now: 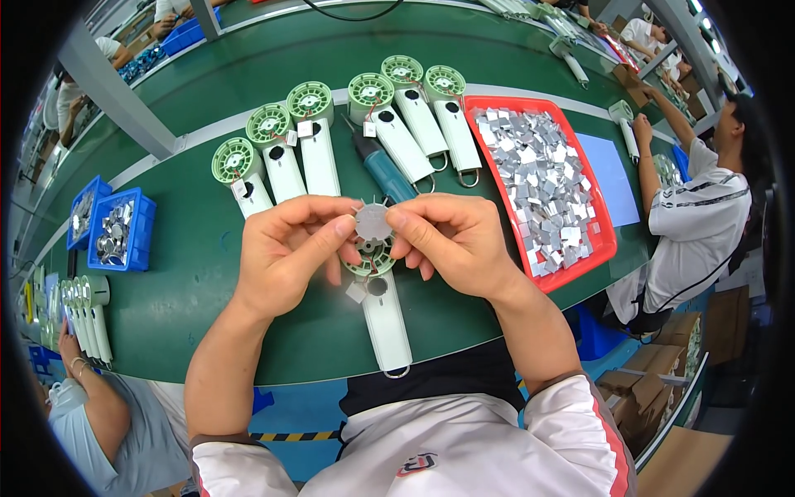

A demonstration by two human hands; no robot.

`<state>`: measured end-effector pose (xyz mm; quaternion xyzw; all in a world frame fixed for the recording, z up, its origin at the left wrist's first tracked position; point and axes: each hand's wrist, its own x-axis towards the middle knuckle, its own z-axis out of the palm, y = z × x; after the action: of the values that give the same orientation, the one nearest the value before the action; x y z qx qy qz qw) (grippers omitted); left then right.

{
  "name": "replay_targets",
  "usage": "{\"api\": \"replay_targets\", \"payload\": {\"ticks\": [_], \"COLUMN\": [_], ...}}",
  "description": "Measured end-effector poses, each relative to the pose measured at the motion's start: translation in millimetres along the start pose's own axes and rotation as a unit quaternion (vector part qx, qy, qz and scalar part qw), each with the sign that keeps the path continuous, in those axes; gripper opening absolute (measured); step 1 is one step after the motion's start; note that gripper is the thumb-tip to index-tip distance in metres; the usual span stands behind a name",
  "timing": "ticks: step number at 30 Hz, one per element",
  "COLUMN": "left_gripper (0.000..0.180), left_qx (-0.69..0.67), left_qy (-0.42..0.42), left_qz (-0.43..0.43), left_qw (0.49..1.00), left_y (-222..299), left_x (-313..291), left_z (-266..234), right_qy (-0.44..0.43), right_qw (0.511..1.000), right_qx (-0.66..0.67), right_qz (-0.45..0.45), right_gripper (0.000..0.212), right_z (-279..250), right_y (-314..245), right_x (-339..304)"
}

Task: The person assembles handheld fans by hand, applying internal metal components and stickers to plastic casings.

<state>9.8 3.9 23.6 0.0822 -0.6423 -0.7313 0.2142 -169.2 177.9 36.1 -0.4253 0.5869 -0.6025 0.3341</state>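
Note:
Between my two hands is a round silver metal disc with small tabs at its rim (373, 223). My left hand (300, 240) pinches its left edge with thumb and fingers. On the opposite edge, my right hand (447, 236) grips it the same way. Right below the disc lies a pale green and white handheld fan (386, 323), its round head partly covered by my fingers and the disc. A small white tag hangs by that head, and a metal loop sits at the handle's end. Just beyond my hands rests a teal electric screwdriver (383, 170).
Several similar fans (319, 153) lie in a row at the back. A red tray (610, 240) of small silver pieces stands at right, beside a pale blue sheet (609, 178). Blue bins (142, 236) of metal parts sit at left. Co-workers (696, 186) flank the green table (199, 315).

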Motion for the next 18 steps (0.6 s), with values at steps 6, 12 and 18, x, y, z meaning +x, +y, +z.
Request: {"api": "replay_targets", "payload": {"ticks": [6, 12, 18], "left_gripper": [0.045, 0.036, 0.023], "left_qx": [0.073, 0.272, 0.22], "left_qy": [-0.009, -0.023, 0.023], "left_qz": [0.121, 0.253, 0.165], "left_qw": [0.99, 0.928, 0.961], "left_y": [8, -2, 9], "left_x": [1, 7, 3], "left_z": [9, 3, 7], "right_qy": [-0.011, -0.041, 0.021], "right_qw": [0.996, 0.992, 0.998], "right_qx": [0.011, 0.018, -0.056], "right_qz": [0.085, 0.122, -0.022], "right_gripper": [0.028, 0.031, 0.023], "right_z": [-3, -2, -1], "right_y": [-8, -11, 3], "right_x": [2, 2, 3]}}
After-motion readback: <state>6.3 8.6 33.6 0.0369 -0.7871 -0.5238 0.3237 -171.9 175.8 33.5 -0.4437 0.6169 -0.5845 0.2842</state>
